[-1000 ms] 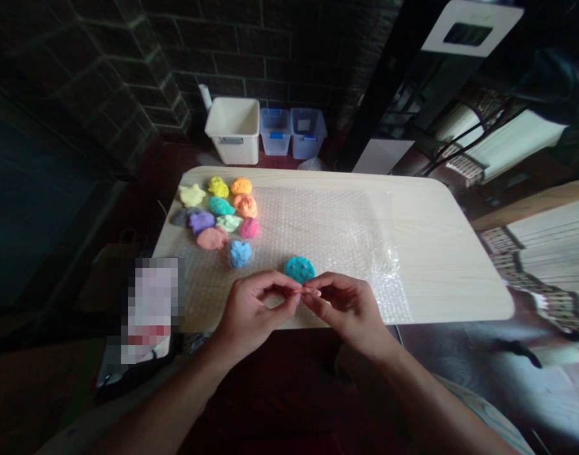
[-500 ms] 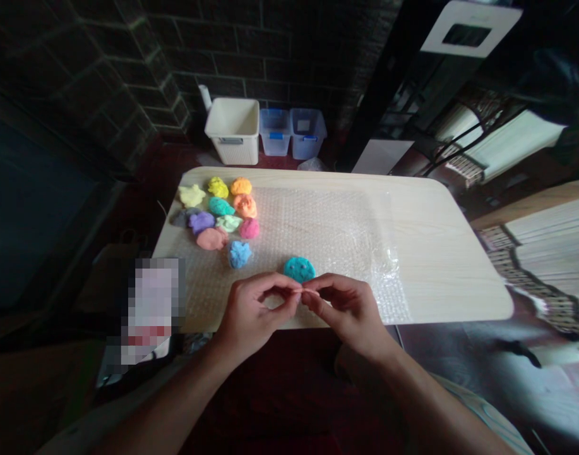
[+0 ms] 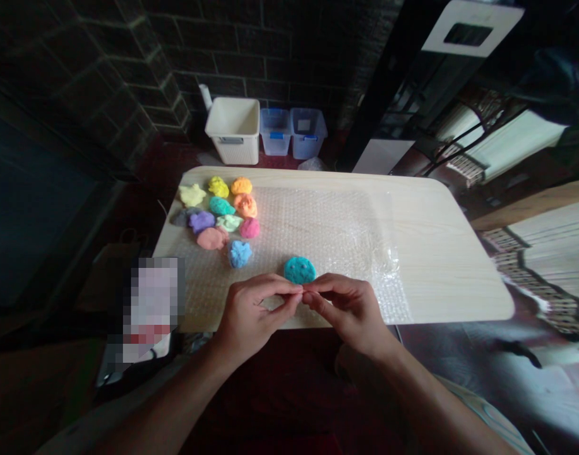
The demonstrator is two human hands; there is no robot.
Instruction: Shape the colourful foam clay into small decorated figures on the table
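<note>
My left hand and my right hand meet fingertip to fingertip at the table's near edge. Both are closed in a pinch on a small piece of pink modelling clay, mostly hidden by the fingers. Just beyond the fingertips, a flat round turquoise clay disc with small dots on its face lies on bubble wrap. To the left sits a blue clay lump, nearest of the loose lumps to my left hand.
Several clay lumps, among them a salmon one, a purple one and a pink one, cluster at the table's left. A cream bin and two clear blue tubs stand beyond the far edge of the wooden table.
My fingertips have shifted slightly around the pink clay, and less of it shows between them. The disc and the lumps stay put.
</note>
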